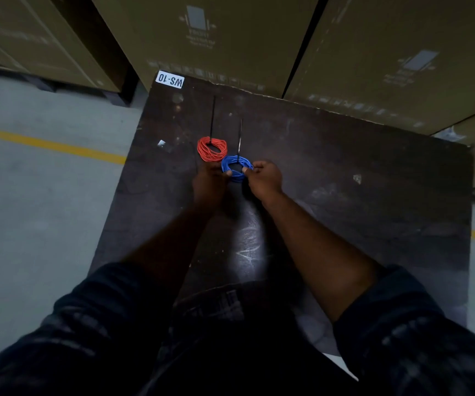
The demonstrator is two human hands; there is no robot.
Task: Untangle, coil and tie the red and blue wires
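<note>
A red wire coil (212, 149) lies on the dark table (344, 172), with a black cable tie (212, 118) through its far side, tail pointing away from me. Just to its right and nearer sits a blue wire coil (236, 168) with a second cable tie (240, 135) sticking up from its far edge. My left hand (209, 182) pinches the blue coil's left side. My right hand (264, 178) pinches its right side. Both coils look wound into neat rings.
Large cardboard boxes (230, 38) stand along the table's far edge. A white label reading WS-10 (170, 79) is stuck at the far left corner. Small paper scraps (161, 143) lie on the table. Grey floor with a yellow line (47, 144) runs on the left.
</note>
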